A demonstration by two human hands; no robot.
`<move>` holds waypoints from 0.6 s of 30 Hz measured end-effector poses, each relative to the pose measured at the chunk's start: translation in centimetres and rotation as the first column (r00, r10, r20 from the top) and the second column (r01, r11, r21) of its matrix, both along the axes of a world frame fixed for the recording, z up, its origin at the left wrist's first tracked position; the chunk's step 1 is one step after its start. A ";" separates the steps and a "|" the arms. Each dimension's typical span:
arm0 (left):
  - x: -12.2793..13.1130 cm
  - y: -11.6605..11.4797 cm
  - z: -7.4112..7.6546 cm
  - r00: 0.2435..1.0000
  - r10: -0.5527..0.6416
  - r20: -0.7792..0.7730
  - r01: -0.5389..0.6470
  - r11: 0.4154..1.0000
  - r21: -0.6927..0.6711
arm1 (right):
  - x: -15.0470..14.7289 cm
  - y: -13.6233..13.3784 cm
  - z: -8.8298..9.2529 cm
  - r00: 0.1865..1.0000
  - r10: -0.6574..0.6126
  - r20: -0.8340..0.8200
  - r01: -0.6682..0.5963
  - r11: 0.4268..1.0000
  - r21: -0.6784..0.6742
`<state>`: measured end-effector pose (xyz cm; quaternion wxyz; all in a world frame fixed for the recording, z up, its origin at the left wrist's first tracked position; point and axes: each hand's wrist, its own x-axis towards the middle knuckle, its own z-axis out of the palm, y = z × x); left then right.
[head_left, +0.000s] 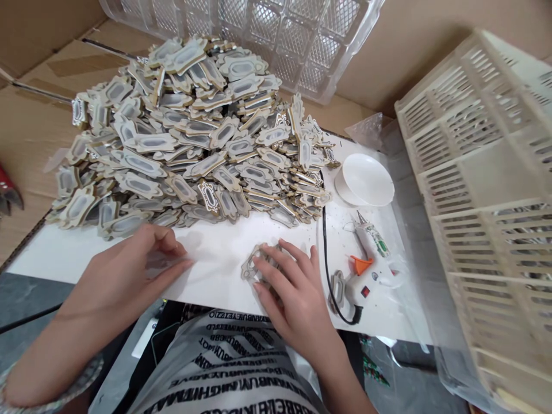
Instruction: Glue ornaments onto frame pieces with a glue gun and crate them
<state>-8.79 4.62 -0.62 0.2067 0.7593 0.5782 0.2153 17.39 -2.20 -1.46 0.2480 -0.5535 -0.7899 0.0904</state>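
Facing brown cardboard (pixel 388 63) across a white worktop (pixel 215 244), with a big heap of small frames (pixel 185 138) piled toward the back, a clear plastic tray (pixel 302 63) behind it, and a white bowl (pixel 366 181), a glue gun (pixel 375 290) and a slatted crate (pixel 483 184) over to the right. Covering part of a loose frame (pixel 246 269) near the front edge with the right hand (pixel 297 293), fingers spread and touching it, unable to tell whether gripping or merely resting. Holding the left hand (pixel 123 264) curled just before the heap, grip loosely open, thumb and fingertips slightly apart.
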 end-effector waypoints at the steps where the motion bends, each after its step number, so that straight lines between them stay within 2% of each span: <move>1: 0.0 0.0 0.1 1.000 0.018 0.007 -0.018 1.000 -0.001 | 0.0 0.0 0.0 1.000 0.001 0.000 -0.001 1.000 -0.001; 5: -0.3 -0.1 0.3 0.997 0.077 0.009 -0.077 0.997 -0.007 | -0.1 0.0 -0.1 1.000 0.005 -0.001 -0.005 1.000 0.006; 10: -1.1 -0.7 -0.1 0.980 0.134 0.146 -0.127 0.990 -0.059 | -0.1 -0.1 -0.2 1.000 0.008 -0.019 -0.008 1.000 0.007; 14: -1.7 -1.3 -0.5 0.909 0.256 0.330 -0.218 0.965 -0.148 | -0.5 0.1 -0.1 0.998 0.001 -0.068 0.002 0.999 0.040; 18: -1.3 -1.5 -0.3 0.813 0.333 0.478 -0.297 0.943 -0.152 | -1.6 0.6 0.4 0.980 0.002 -0.200 0.016 0.996 0.087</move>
